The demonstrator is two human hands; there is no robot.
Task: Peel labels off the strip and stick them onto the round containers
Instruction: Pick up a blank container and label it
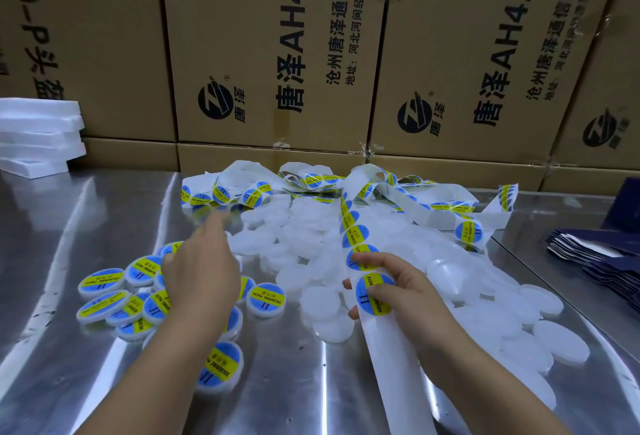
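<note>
Right hand (398,287) pinches the label strip (349,226), thumb on a blue-and-yellow label (372,299), fingers curled over the strip's edge. Left hand (204,271) has its fingers stretched forward, tips blurred. Labelled containers (104,282) lie under and left of the left hand. Plain white containers (294,237) are heaped between the hands, ahead of them, and right of the right hand. The strip tangles beyond them on the metal table (69,226), before cardboard boxes (277,53).

Blue-and-yellow labels (374,296), white containers (322,303)
</note>
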